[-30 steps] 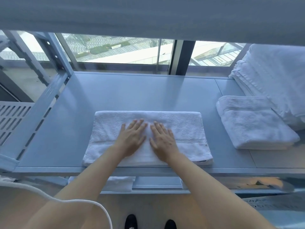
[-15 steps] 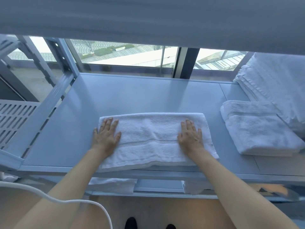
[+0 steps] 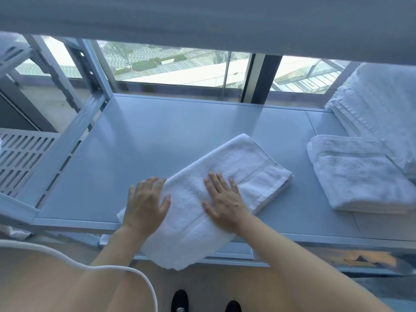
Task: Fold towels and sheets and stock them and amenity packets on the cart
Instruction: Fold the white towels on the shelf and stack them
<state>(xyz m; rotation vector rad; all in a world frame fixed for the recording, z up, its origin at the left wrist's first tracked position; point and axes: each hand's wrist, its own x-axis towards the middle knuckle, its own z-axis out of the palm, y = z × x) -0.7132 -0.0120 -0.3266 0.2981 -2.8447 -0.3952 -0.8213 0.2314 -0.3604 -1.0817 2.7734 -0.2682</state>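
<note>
A folded white towel (image 3: 234,170) lies at an angle on the grey cart shelf (image 3: 157,136), its near end hanging over the shelf's front edge. My left hand (image 3: 145,204) lies flat with spread fingers on the towel's left edge, partly on the shelf. My right hand (image 3: 221,199) presses flat on the towel's middle, fingers straight. Another folded white towel (image 3: 358,176) sits on the shelf to the right. Behind it rises a taller stack of folded white linen (image 3: 382,113).
A grey upper shelf (image 3: 202,19) overhangs at the top. The cart's slotted metal upright (image 3: 74,136) runs along the left side, with a perforated panel (image 3: 20,158) beyond. A white cable (image 3: 108,266) crosses the lower left. More white linen (image 3: 15,230) shows on the shelf below.
The towel has turned from lying square along the front edge to a diagonal, its near end now over the edge. Both hands came in from the towel's ends toward its left and middle.
</note>
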